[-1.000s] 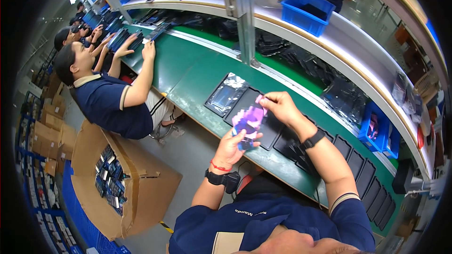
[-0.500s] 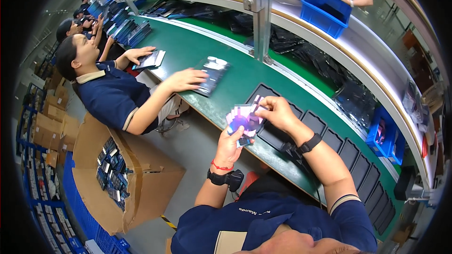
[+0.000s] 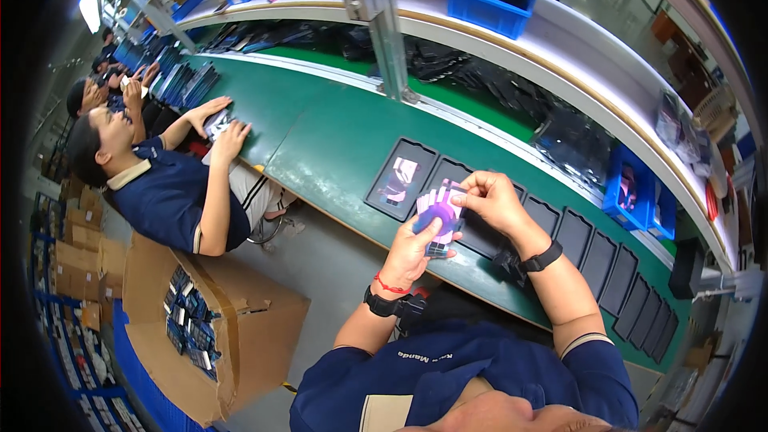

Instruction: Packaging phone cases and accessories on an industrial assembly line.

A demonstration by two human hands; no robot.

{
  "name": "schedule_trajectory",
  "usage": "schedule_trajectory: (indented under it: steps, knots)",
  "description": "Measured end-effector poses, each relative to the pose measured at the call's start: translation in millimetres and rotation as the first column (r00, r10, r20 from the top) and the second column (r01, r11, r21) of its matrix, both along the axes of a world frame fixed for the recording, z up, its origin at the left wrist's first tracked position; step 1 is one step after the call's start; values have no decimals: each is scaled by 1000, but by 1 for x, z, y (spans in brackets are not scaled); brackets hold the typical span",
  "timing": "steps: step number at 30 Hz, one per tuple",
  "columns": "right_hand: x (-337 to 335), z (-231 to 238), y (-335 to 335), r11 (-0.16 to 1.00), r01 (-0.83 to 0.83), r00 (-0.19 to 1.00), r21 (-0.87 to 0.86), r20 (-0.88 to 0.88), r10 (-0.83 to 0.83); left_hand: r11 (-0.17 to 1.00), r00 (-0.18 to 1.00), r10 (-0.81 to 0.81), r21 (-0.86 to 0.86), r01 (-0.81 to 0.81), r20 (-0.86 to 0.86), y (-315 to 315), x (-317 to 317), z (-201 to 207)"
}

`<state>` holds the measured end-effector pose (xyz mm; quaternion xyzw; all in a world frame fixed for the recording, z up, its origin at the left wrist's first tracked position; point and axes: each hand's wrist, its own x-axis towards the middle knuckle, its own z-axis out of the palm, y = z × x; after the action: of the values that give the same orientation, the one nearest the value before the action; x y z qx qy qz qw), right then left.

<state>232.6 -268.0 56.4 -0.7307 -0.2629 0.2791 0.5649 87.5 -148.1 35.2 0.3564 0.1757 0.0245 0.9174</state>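
My left hand [image 3: 412, 250] grips a fanned stack of pink-and-purple printed cards [image 3: 436, 220], thumb on top. My right hand [image 3: 490, 202] pinches the upper right edge of a card in this fan. Both hands are over the front of the green table, above shallow black trays. One similar printed card [image 3: 400, 178] lies in the leftmost tray [image 3: 374, 194], just left of the fan. The neighbouring tray [image 3: 456, 168] is partly hidden behind my hands and the cards.
More black trays [image 3: 596, 260] run along the green table [image 3: 320, 140] to the right. A co-worker [image 3: 172, 184] handles a small package [image 3: 217, 124] at left. A cardboard box [image 3: 260, 336] of dark packages stands lower left. Blue bins [image 3: 490, 12] sit on the shelf behind.
The view has shifted, and my hands with the fan are now right of the leftmost tray, showing the card in it. The co-worker's dark package has left the table's middle; both their hands are farther left.
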Motion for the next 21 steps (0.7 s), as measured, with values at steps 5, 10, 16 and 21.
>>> schedule_trajectory:
  steps: [5,10,16,21]
  knots:
    - [25,-12,-47,989,127,992,-82,-5,-128,1000,1000,11,16,-11,-29,-7,2,-13]
    - [18,-14,-71,936,216,957,-278,252,-146,968,984,177,177,-177,17,-14,4,-19]
    - [-10,9,-75,958,282,882,-47,407,-239,964,984,136,214,-158,114,-43,20,-26]
    - [0,-6,-113,979,201,979,28,-24,-201,995,995,21,92,-29,95,-71,31,-8]
